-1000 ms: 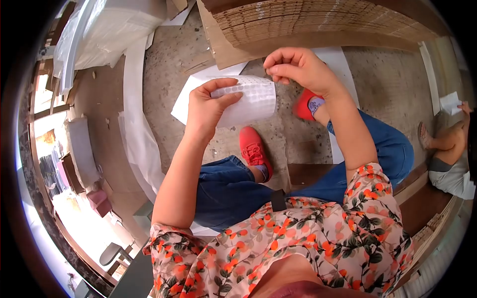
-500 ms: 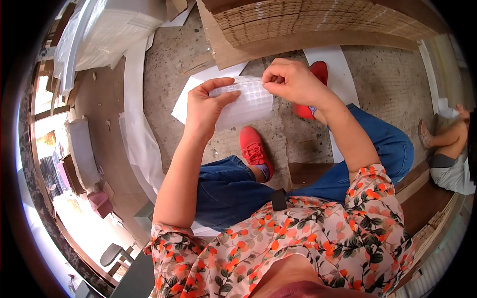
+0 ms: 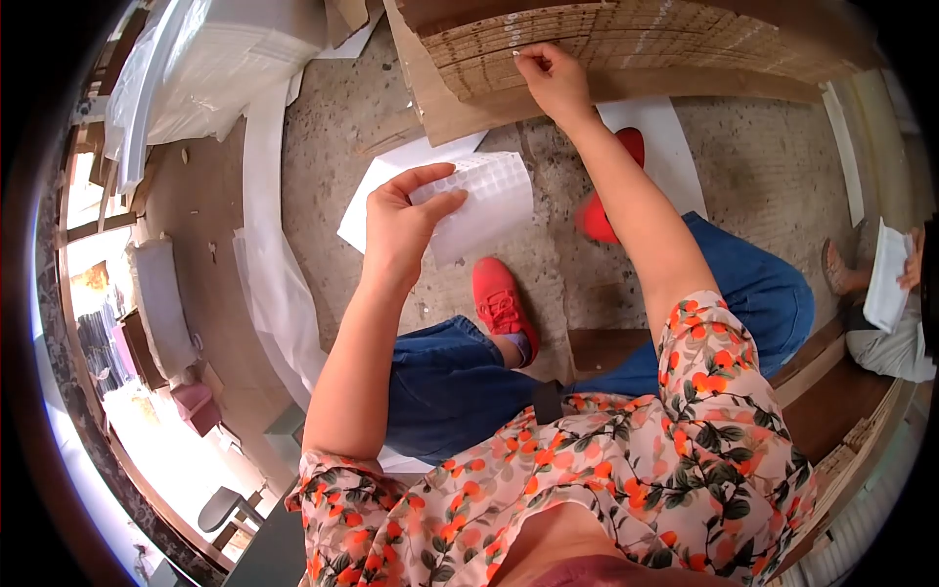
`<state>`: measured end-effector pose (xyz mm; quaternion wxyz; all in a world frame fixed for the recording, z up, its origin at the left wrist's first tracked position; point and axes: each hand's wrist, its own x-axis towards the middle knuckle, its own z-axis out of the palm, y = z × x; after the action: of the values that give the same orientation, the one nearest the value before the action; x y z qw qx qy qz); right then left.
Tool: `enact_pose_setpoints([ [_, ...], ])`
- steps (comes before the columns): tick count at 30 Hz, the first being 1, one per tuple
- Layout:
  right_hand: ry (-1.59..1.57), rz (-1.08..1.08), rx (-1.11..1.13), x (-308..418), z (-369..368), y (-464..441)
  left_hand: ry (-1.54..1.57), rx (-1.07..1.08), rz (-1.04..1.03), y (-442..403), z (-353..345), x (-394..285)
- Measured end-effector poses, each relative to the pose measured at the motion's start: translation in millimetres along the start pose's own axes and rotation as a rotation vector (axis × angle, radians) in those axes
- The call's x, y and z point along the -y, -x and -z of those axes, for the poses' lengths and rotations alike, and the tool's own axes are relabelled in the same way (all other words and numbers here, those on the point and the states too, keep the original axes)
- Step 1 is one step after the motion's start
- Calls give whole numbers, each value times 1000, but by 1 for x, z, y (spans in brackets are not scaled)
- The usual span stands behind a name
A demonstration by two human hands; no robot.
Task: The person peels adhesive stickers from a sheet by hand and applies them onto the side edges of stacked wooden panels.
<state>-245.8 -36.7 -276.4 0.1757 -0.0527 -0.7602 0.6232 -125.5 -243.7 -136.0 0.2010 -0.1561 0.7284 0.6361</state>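
My left hand [image 3: 403, 220] pinches a white sheet [image 3: 489, 201] covered with rows of small round clear dots; the sheet bends over above the floor. My right hand [image 3: 555, 83] is at the slotted brown face of a stack of boards [image 3: 606, 44]. Its thumb and forefinger are pinched together, with a tiny pale bit at their tips that is too small to name for certain.
A white sheet [image 3: 377, 186] lies on the concrete floor [image 3: 337, 127] behind my left hand. Plastic-wrapped goods [image 3: 235, 59] stand at upper left. At the right edge, another person's hand [image 3: 912, 259] holds a white sheet [image 3: 887, 279]. A dark stool [image 3: 220, 509] stands lower left.
My right hand has left the dotted sheet and moved up to the slotted stack. My left hand has stayed nearly in place, still holding the sheet. The other person's white sheet has shifted.
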Motion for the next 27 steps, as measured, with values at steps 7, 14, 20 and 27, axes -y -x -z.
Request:
enact_pose_setpoints([
  [7,98,149,-131,-10,-9,0,11,44,16,2,-3,0],
  [14,387,225,-205,7,-12,1,-173,12,-48,6,-7,-3],
  [20,449,202,-318,0,2,-2,-190,33,-86,1,-14,-1],
  [27,464,-47,87,-15,72,30,-148,169,-103,-26,-18,-1],
])
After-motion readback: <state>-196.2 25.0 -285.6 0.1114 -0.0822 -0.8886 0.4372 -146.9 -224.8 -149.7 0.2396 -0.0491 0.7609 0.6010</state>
